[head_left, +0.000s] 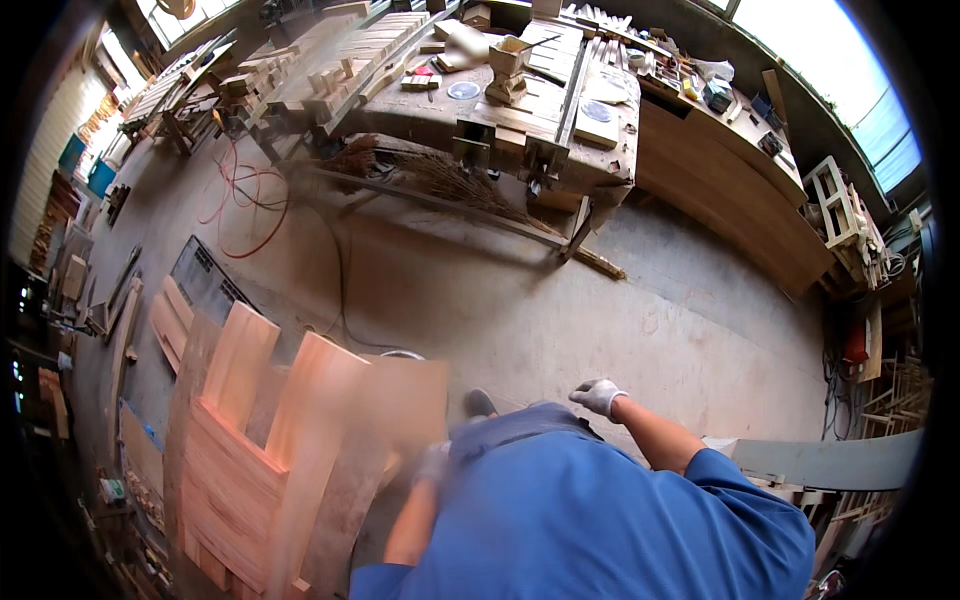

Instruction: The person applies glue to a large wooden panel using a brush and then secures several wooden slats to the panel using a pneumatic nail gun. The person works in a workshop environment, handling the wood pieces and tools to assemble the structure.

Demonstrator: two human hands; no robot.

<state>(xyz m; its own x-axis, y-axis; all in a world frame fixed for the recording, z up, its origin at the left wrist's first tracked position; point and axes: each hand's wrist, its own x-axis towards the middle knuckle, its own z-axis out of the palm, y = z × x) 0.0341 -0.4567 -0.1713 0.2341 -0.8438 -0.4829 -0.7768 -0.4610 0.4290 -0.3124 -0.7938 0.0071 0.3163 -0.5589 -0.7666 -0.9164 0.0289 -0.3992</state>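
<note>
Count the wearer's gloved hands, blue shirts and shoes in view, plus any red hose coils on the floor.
Gloved hands: 2 (left hand, blurred; right hand)
Blue shirt: 1
Shoe: 1
Red hose coil: 1
Total: 5

Blue shirt (590, 510), short loose sleeves (755, 500), light creasing. Right hand (598, 396) in a whitish glove (604, 399) with grey patches; left hand (432, 464) also in a pale glove, blurred. Dark grey-blue cloth (515, 426) at waist, dark shoe (480, 403) below.
</note>
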